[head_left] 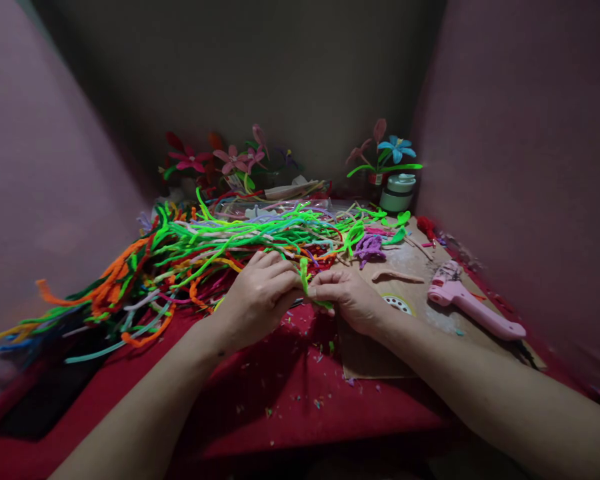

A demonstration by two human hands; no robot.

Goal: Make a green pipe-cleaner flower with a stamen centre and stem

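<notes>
Near passage
We had room over red cloth (285, 407); multicoloured fuzzy stems (240, 230) blocked left, a pink plastic glue gun (473, 307) right.

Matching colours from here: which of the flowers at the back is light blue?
The rightmost flower, just above the mint-green lidded container. Its petals are light blue, while the other flowers look pink, red or purple.

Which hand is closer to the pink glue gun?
The right hand. It is to the left of the pink glue gun, pinching a green fuzzy piece. The left hand is farther left, on the other side of that piece.
</notes>
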